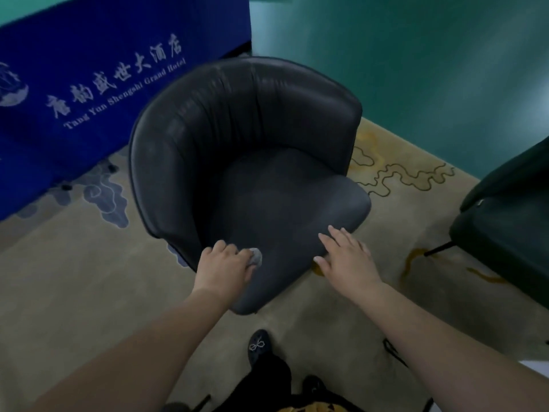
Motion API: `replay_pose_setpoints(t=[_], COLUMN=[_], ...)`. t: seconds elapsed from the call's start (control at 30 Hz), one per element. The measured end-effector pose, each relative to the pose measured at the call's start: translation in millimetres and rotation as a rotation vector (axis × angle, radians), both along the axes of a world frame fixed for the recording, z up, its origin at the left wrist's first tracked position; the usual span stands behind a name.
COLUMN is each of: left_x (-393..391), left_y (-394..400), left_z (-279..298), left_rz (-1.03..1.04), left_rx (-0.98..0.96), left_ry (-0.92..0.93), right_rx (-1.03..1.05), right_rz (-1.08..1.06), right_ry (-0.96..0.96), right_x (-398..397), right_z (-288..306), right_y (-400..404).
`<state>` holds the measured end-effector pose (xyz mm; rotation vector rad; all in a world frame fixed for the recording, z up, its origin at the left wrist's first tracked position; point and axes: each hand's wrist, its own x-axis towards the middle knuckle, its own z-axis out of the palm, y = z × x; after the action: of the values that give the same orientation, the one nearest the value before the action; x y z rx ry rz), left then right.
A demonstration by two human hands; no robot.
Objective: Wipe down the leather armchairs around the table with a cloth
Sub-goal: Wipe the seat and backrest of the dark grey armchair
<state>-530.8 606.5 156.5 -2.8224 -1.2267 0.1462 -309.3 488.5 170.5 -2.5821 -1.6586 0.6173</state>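
A dark grey leather armchair (246, 150) with a curved back stands in the middle of the view, its seat turned towards me. My left hand (221, 270) is closed around a small grey cloth (255, 256) and presses it onto the front left part of the seat cushion. My right hand (346, 257) lies flat with fingers spread on the front right edge of the same seat, holding nothing.
A blue hotel banner (89, 93) hangs behind the chair at the left. A teal wall (430, 69) rises at the back. A second dark armchair (511, 233) stands at the right edge. Patterned beige carpet (74, 278) covers the floor; my black shoe (259, 346) is below the seat.
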Motion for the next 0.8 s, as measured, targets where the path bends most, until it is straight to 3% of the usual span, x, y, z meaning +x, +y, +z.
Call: replay_pose_setpoints(t=[0.3,0.63,0.8], left_x=[47.2,149.6,228.8], left_y=[61.7,65.5,45.7], left_z=[14.3,29.3,43.2], left_rz=[-0.160,-0.341,-0.550], left_rx=[-0.017,-0.074,-0.179], left_ry=[0.038,0.046,0.055], right_rx=[0.016,0.021,0.037], right_rz=[-0.188,-0.393,-0.524], right_ry=[0.024,0.053,0.049], right_x=[18.8,87.9,139.3], right_z=[13.4,22.5,23.8], right_y=[9.8,-21.3,-63.4])
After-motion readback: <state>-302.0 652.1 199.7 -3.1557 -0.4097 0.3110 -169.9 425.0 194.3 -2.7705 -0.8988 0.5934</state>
